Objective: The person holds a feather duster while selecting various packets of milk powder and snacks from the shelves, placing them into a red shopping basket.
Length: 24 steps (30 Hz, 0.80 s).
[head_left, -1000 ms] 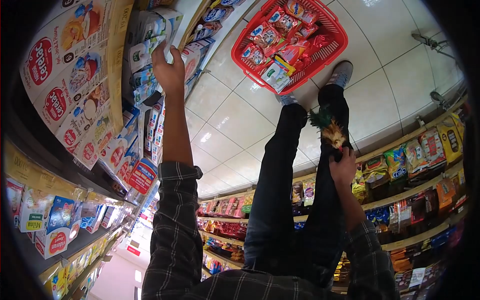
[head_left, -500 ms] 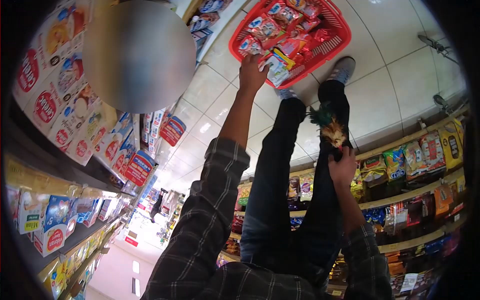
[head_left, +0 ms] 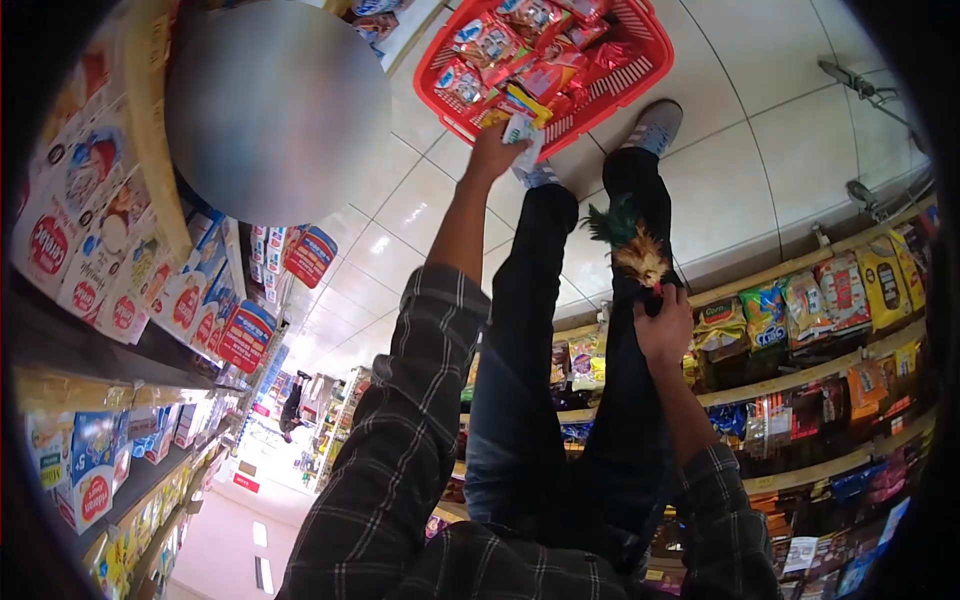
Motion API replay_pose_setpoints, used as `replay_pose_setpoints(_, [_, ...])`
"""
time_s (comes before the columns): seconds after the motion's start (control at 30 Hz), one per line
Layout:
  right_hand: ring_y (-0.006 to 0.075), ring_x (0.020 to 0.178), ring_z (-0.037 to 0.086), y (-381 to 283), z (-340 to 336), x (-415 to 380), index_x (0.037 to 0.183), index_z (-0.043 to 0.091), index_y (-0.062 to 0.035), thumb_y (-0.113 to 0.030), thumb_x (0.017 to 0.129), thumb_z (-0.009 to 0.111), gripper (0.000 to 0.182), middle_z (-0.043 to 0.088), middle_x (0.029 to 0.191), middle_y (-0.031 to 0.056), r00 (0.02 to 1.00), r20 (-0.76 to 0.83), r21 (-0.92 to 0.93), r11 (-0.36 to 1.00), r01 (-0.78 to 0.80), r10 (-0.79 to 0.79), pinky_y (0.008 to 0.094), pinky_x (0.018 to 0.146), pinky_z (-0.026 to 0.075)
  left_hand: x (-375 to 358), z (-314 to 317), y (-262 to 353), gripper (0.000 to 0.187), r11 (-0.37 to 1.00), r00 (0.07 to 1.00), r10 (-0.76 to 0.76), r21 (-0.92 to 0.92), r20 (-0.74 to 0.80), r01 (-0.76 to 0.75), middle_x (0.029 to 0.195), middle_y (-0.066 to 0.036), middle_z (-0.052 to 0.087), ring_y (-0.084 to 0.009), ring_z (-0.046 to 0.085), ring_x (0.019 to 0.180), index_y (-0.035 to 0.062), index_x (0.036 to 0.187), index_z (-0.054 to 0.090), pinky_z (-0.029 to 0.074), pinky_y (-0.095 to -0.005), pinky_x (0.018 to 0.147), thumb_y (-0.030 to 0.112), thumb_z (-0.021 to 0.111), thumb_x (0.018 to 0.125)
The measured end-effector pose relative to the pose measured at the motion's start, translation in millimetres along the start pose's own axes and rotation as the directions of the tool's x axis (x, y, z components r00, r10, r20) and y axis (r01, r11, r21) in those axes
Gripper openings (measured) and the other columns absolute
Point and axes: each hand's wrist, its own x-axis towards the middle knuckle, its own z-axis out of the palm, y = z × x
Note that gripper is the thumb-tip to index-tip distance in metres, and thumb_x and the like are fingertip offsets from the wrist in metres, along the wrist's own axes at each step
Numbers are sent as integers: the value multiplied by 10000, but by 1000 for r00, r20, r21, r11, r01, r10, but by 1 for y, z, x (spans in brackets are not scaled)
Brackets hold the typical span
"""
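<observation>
Inside the red basket (head_left: 648, 52) on the tiled floor lie several red snack packets (head_left: 548, 78) and a yellow one. My left hand (head_left: 492, 152) is at the basket's near rim, its fingers closed on a small white and green packet (head_left: 521, 136). My right hand (head_left: 664, 328) is in front of my leg, closed round the base of a feather duster (head_left: 638, 252) with brown and dark green feathers. The duster's handle is hidden by the hand.
Shelves of snack bags (head_left: 765, 318) curve along the right. Boxed goods (head_left: 92, 480) fill shelves on the left. My shoes (head_left: 655, 128) stand by the basket. Metal fixtures (head_left: 868, 92) stick out at upper right. A distant person (head_left: 292, 408) is in the aisle.
The view has shifted, so the basket appears further left and higher. The white and green packet is now gripped in my left hand at the rim, turned more edge-on. My right hand keeps the duster.
</observation>
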Motion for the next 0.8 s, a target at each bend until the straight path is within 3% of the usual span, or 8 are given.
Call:
replay_pose_setpoints(0.2, [371,1003,580,-1,-16,6,1042,591,-53,-301,795,653,355,598,1030,156,997,-70,41,999,14,-11,497,822,472,-68,-16,36,441,582,953,-262,-762,154,284,1118,-79,635,-200,630,1011,49,1256,524,529,-358,859,47,652,834])
replay_pose_setpoints(0.3, [386,1009,586,-9,-37,9,1120,591,-32,-303,881,587,362,620,1070,189,996,-92,160,987,16,-2,482,843,474,-126,-29,67,447,393,918,-343,-857,200,333,1157,-96,613,-252,615,1063,80,1269,511,530,-437,880,75,619,836])
replay_pose_setpoints(0.37, [385,1008,597,-17,-49,4,1160,585,-20,-300,937,534,362,631,1073,208,987,-154,312,950,8,42,472,850,472,-172,-33,81,532,145,938,-243,-947,246,286,1231,-124,577,-302,599,1097,65,1318,454,515,-458,917,21,573,801])
replay_pose_setpoints(0.43, [376,986,614,-25,-43,-6,1176,587,-10,-299,974,486,366,640,1059,215,940,-308,439,855,277,-146,459,841,476,-225,-54,116,575,40,959,-112,-963,261,267,1278,-149,560,-292,582,1153,20,1337,431,483,-442,989,22,571,779])
replay_pose_setpoints(0.47, [371,975,622,-37,-77,-11,1184,587,-6,-299,993,463,371,644,1053,218,858,-449,451,766,459,-250,452,837,478,-265,-75,141,628,62,959,-65,-958,277,281,1310,-147,540,-295,561,1191,17,1369,405,470,-450,1007,20,567,762])
replay_pose_setpoints(0.53, [382,885,646,-85,-149,-61,1144,610,19,-274,1011,445,361,661,931,216,902,-262,572,697,432,-343,417,804,495,-296,-99,158,617,188,975,20,-959,221,213,1301,-139,545,-286,560,1191,10,1392,373,476,-445,999,-12,566,805])
replay_pose_setpoints(0.7, [393,874,643,-149,-243,-186,1154,617,-23,-224,972,485,302,659,920,233,592,-284,304,514,802,-754,430,754,504,-353,-155,189,591,335,987,-68,-935,-146,-116,1227,-116,579,-253,616,1068,24,1390,364,539,-397,879,-67,573,845])
replay_pose_setpoints(0.8, [399,851,642,-169,-264,-246,1128,630,-32,-238,958,502,296,660,903,235,521,-187,162,497,852,-833,448,749,503,-399,-190,221,420,406,935,170,-842,-312,-355,1169,-85,614,-193,626,1012,34,1297,522,552,-356,822,5,599,884])
